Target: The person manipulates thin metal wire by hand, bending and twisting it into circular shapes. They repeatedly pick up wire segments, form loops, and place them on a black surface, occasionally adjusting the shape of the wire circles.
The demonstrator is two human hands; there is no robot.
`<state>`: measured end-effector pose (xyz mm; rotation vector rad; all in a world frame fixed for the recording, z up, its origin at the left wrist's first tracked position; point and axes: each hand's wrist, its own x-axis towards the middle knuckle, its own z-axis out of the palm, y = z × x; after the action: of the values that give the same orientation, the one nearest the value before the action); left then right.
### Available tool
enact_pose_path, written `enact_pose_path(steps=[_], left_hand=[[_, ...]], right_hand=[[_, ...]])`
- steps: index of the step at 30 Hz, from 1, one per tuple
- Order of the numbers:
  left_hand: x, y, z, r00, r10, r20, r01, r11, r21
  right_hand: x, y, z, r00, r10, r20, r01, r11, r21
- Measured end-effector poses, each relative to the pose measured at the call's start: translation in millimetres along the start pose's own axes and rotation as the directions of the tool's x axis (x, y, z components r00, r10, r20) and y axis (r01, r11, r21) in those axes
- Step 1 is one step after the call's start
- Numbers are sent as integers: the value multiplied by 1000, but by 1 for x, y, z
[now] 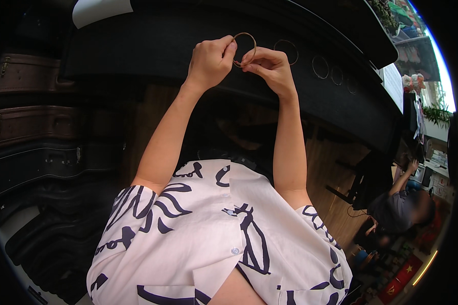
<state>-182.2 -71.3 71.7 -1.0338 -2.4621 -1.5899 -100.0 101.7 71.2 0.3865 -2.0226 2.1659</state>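
Note:
My left hand (208,62) and my right hand (273,70) are raised together above the dark table (152,56). Between them stands a thin golden coil of wire (246,33), forming a roughly round loop. The left thumb and curled fingers pinch its left side. Fingertips and thumb of my right hand grip its lower right part, near a small reddish bit at the bottom. Just behind the right hand, another thin coil (286,40) lies on the table, partly covered by that hand.
Several more thin coils (313,64) lie in a row to the right on the table. A white sheet (99,11) is at the far left. Brown and black hard cases with latches (25,124) stack up at left. Another person (397,208) sits at far right.

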Motion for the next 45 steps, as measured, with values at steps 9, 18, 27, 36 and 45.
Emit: enact_pose_path(steps=[9, 18, 27, 36, 45], left_hand=[[-2, 2, -4, 999, 24, 46, -25, 999, 23], [-1, -13, -8, 977, -151, -152, 47, 844, -535], [0, -14, 0, 986, -77, -148, -9, 860, -510], [-59, 44, 15, 985, 154, -81, -170, 949, -265], [-124, 92, 42, 998, 24, 50, -5, 941, -338]], right_hand=[[3, -2, 9, 982, -53, -181, 23, 987, -161], [0, -9, 6, 970, 48, -237, -65, 996, -68], [-15, -33, 24, 937, 76, -340, -147, 971, -188], [-100, -84, 41, 884, 183, -430, -161, 983, 87], [-149, -64, 52, 687, -127, -716, 84, 992, -95]])
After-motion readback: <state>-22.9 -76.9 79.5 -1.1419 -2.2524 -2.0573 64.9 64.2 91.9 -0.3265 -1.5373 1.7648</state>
